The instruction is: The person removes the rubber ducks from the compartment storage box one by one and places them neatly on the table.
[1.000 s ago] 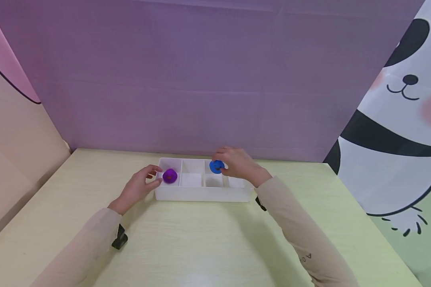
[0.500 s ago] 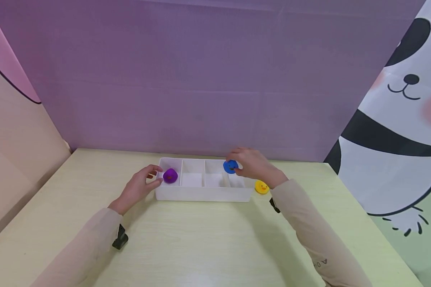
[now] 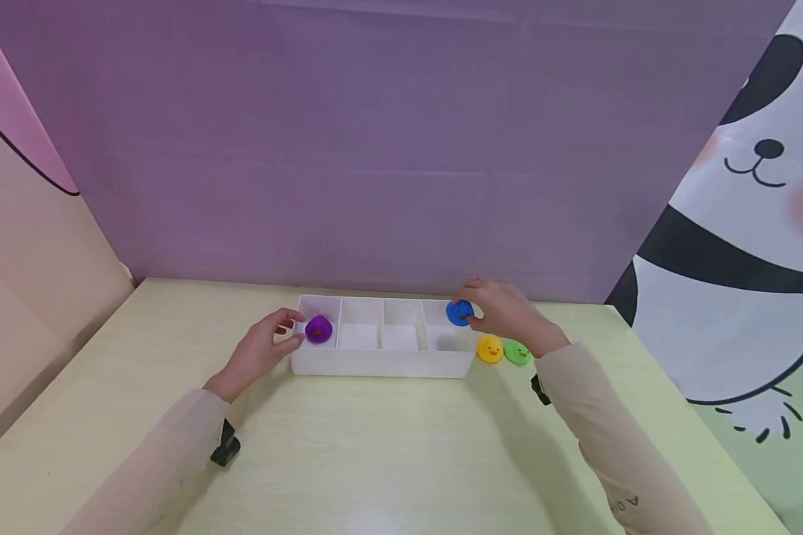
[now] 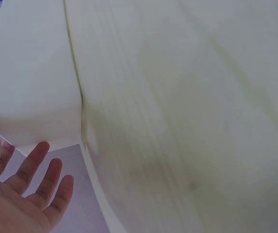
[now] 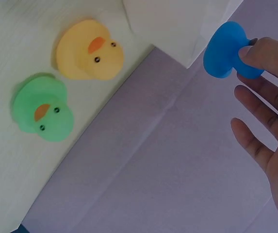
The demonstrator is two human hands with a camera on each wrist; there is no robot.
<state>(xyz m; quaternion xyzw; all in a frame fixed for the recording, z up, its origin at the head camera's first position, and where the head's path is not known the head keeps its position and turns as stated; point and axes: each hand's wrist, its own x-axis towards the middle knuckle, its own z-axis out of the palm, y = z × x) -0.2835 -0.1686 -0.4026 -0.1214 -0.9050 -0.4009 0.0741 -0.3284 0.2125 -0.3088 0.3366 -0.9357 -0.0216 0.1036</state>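
Between thumb and fingers my right hand (image 3: 508, 312) pinches a blue rubber duck (image 3: 460, 313), held above the rightmost compartment of a white divided box (image 3: 381, 362). The right wrist view shows the same blue duck (image 5: 228, 51) at the thumb tip. A purple rubber duck (image 3: 318, 329) sits in the box's leftmost compartment. At the box's left end is my left hand (image 3: 257, 349), fingers relaxed and right at the end wall; in the left wrist view, its fingers (image 4: 32, 167) spread beside the white box (image 4: 37, 77). The two middle compartments hold nothing.
A yellow rubber duck (image 3: 489, 348) and a green rubber duck (image 3: 517, 352) stand on the pale table (image 3: 375, 446) just right of the box. Behind the table's far edge rises a purple backdrop (image 3: 348, 148). A panda picture (image 3: 743, 319) covers the right side.
My right hand has carried the blue duck rightward along the box, from the third compartment to over the rightmost. The yellow and green ducks have come into view. My left hand has stayed put.
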